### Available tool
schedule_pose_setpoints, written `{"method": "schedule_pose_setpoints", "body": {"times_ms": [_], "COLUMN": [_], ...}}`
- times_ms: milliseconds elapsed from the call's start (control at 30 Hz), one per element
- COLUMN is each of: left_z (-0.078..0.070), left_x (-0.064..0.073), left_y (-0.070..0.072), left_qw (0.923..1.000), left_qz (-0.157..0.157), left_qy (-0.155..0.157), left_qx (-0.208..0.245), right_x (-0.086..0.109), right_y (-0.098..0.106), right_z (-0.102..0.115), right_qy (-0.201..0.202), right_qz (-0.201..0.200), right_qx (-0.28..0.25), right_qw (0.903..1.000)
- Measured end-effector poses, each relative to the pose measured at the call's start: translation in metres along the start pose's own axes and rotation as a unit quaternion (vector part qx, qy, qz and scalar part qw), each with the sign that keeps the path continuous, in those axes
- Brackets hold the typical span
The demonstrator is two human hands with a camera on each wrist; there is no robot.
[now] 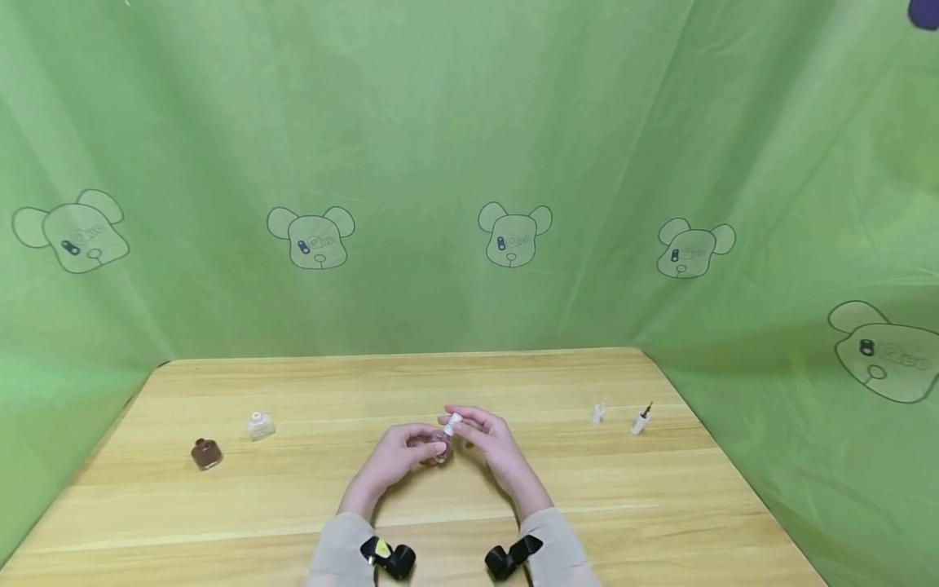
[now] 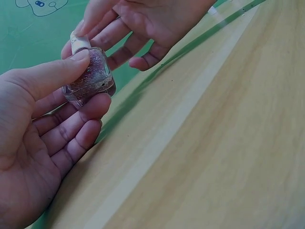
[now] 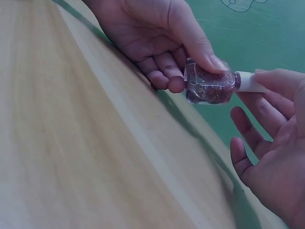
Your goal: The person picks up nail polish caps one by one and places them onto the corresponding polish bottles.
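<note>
A small clear nail polish bottle with pinkish-purple glitter is held between the thumb and fingers of my left hand. Its white cap is pinched by the thumb and fingertips of my right hand. In the right wrist view, a short stretch of the bottle's neck shows below the cap. The bottle is tilted, its cap towards the right hand. The right hand's other fingers stand loosely bent, off the bottle.
On the wooden table, an uncapped dark brown polish bottle and an uncapped clear one stand at the left. Two white caps stand brush-up at the right, one pale-brushed, the other dark-brushed. Green curtains enclose the table.
</note>
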State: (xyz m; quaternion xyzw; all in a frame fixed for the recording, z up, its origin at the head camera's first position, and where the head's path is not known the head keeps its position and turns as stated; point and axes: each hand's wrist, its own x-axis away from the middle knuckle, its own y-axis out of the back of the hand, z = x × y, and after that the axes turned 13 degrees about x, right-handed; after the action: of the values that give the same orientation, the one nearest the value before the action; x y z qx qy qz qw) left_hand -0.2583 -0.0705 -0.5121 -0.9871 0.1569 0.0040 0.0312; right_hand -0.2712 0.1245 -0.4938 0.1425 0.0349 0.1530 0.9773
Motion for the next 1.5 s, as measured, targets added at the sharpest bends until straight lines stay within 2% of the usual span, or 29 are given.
{"method": "schedule_pose_setpoints", "body": {"times_ms": [300,700,1000,1133,1333,1500], "left_z": [-0.001,-0.002,-0.002,-0.002,-0.001,0.000], "left_x": [0.000,0.002,0.002,0.002,0.001,0.000], "left_y": [0.000,-0.002,-0.002,-0.002,-0.001,0.000], "left_qw": [1.0000,0.9999,0.9998,0.9999,0.9998,0.9997], "left_qz": [0.005,0.003,0.005,0.006,0.008,0.014], "left_qy": [-0.006,-0.011,-0.010,-0.012,-0.011,-0.012], "left_qx": [-0.005,-0.013,-0.014,-0.011,-0.018,-0.013], "right_x": [-0.001,-0.001,-0.001,-0.001,-0.002,0.000], "right_y": [0.000,-0.009,-0.013,-0.012,-0.003,0.004], "right_z": [-0.001,0.002,0.004,0.003,-0.001,-0.004], "right_qy": [-0.014,-0.050,-0.052,-0.050,-0.028,-0.004], "right_qz": [-0.022,-0.112,-0.142,-0.121,-0.033,0.019], "right_qx": [-0.016,-0.007,0.000,0.008,-0.006,-0.016], "right_qw": [0.9995,0.9924,0.9884,0.9913,0.9990,0.9997]}}
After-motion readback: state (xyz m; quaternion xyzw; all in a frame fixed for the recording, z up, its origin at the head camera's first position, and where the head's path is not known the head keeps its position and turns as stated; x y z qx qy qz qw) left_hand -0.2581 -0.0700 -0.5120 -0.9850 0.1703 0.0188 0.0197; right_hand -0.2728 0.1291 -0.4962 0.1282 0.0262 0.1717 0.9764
